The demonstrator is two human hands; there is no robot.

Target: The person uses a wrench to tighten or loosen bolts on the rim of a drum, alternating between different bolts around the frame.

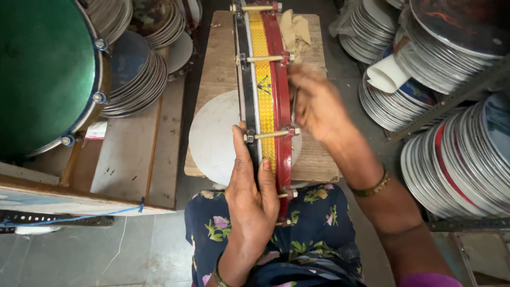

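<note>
Gripping the upright drum [264, 95] — left hand [249, 196] fingers wrapped around its rim; right hand [313, 106] blurred, grip unclear.

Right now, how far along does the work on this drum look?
Looks mostly assembled: the drum stands on edge on the wooden board, its black and red hoops joined by tension rods, of which three show across the yellow band. In hand: the left hand grips the near rim while the right hand, blurred, works at the red hoop. How tight the rods are cannot be told.
</note>
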